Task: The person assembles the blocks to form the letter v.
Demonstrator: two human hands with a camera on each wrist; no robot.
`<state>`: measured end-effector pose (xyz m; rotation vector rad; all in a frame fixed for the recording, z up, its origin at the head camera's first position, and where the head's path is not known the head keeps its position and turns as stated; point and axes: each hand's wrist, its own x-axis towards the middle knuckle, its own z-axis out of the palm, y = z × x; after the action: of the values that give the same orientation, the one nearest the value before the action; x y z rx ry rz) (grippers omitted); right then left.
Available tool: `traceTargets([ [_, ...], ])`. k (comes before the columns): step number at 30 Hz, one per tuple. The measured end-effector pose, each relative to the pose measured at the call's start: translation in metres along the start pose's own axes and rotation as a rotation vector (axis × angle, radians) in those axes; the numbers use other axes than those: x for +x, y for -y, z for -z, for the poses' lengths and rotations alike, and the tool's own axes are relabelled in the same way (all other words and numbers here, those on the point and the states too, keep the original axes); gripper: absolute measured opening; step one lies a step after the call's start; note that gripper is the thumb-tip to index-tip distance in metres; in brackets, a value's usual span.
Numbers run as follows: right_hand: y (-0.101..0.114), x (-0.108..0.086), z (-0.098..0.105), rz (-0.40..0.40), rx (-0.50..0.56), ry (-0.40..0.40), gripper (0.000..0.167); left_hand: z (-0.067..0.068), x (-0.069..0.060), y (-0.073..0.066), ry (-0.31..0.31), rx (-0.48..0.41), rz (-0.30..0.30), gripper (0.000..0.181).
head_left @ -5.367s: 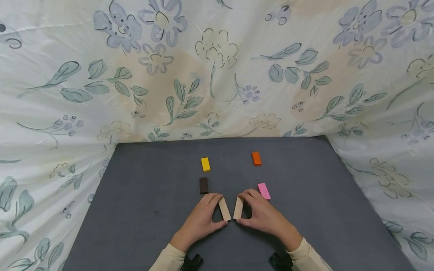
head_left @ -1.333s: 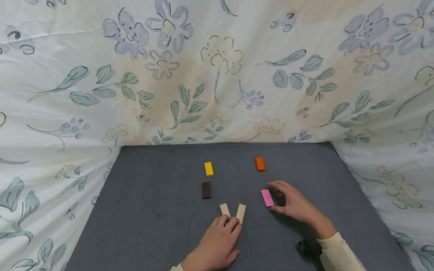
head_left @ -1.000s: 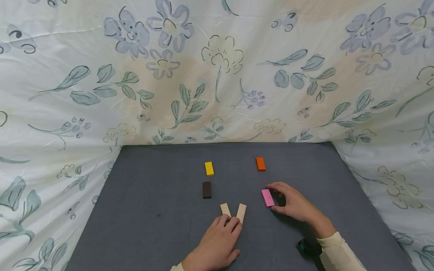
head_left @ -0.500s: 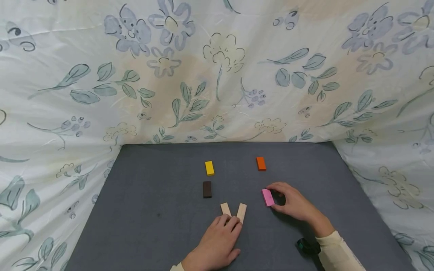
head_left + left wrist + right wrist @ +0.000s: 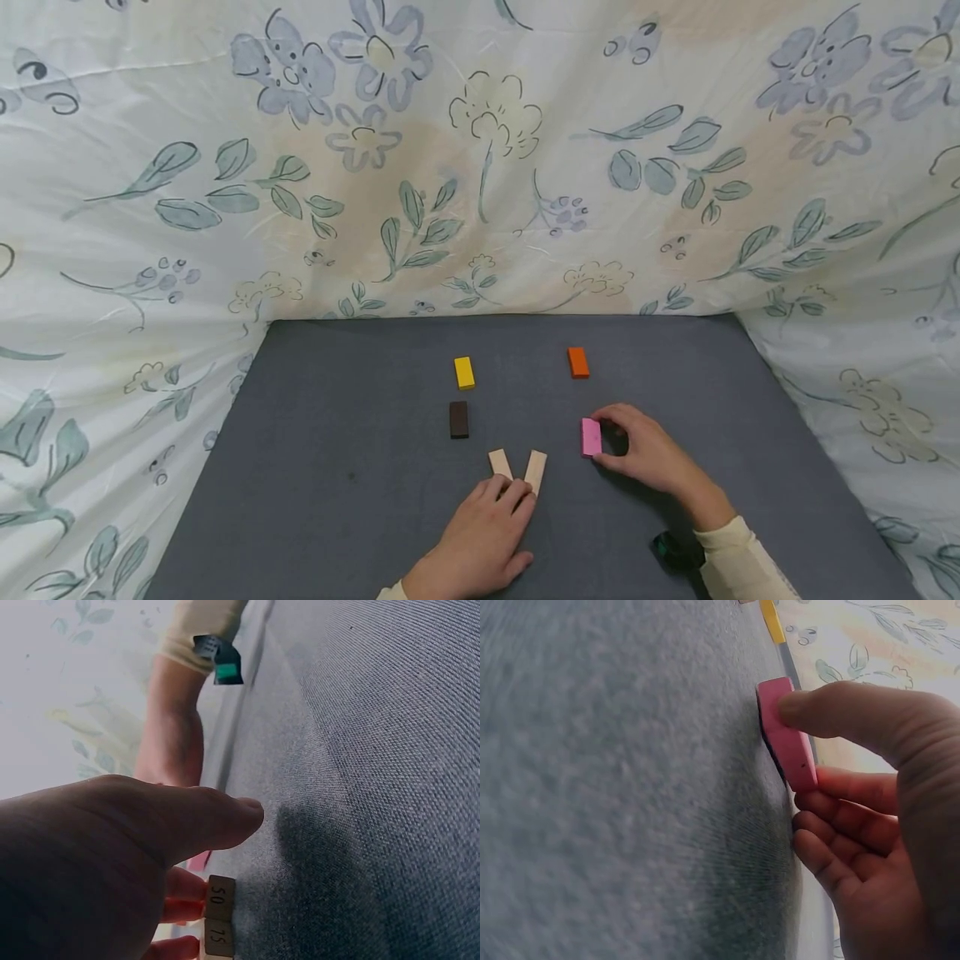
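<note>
My left hand (image 5: 480, 533) rests with its fingertips on the near ends of two plain wooden blocks, the left one (image 5: 500, 463) and the right one (image 5: 535, 472). They lie in a V whose near ends are hidden under the fingers. In the left wrist view, the block end marked 50 (image 5: 220, 898) sits against the one marked 75 (image 5: 218, 937). Off to the right, my right hand (image 5: 652, 450) pinches a pink block (image 5: 591, 437) between thumb and fingers. The right wrist view has the thumb on the face of that pink block (image 5: 795, 754), low over the cloth.
A dark brown block (image 5: 458, 420) lies beyond the left wooden block, with a yellow block (image 5: 464, 373) behind it. An orange block (image 5: 578, 362) lies behind the pink one. Grey cloth (image 5: 337, 517) covers the table; a floral curtain (image 5: 480, 242) hangs around it.
Earlier each hand held one wooden block. Since then the left hand has moved on top of both, and the right hand has taken hold of the pink block, which has turned straighter.
</note>
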<state>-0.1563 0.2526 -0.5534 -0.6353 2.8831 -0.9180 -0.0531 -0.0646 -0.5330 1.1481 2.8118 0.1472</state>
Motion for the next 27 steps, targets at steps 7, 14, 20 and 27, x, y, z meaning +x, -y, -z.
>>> traceTargets([
  [7, 0.004, 0.0, -0.002, -0.009, 0.001, -0.029, 0.054, 0.0, 0.0, 0.0, -0.005, -0.001, -0.001, 0.067],
  [14, 0.01, 0.001, -0.008, 0.008, 0.007, -0.036, 0.053, 0.001, -0.001, 0.0, 0.014, -0.006, 0.001, 0.067],
  [20, 0.017, 0.004, -0.01, 0.023, 0.012, -0.046, 0.053, 0.001, 0.0, 0.0, 0.022, -0.001, 0.009, 0.068],
  [27, 0.022, 0.007, -0.012, 0.021, 0.012, -0.041, 0.054, 0.003, 0.001, -0.002, 0.036, -0.002, 0.018, 0.068],
])
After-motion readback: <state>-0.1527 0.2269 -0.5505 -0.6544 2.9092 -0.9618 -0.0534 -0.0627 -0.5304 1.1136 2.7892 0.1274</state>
